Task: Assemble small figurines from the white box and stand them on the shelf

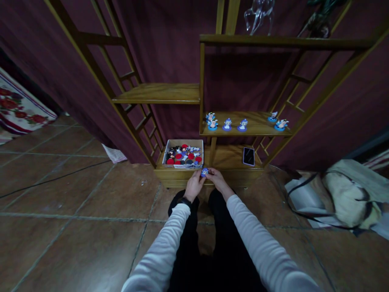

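Between my two hands, just in front of the lower shelf, is a small purple and white figurine (pixel 204 172). My left hand (pixel 194 184) pinches it from the left, and my right hand (pixel 216 178) closes on its right side. Right behind them stands an open cardboard box (pixel 164 158) holding many small figurines and red and dark discs. Above, two similar purple figurines, one a purple figurine (pixel 227 124) and the other a purple-based figurine (pixel 242 125), stand on the middle shelf (pixel 258 129). Blue-based figurines (pixel 212 124) stand at that shelf's left end, others at its right.
A phone or tablet (pixel 248 156) leans on the lower shelf at right. Glass animal ornament (pixel 259 16) stands on the upper shelf (pixel 288 41). Bags (pixel 346 194) lie on the tiled floor at right. A black cable (pixel 57 177) crosses the floor at left.
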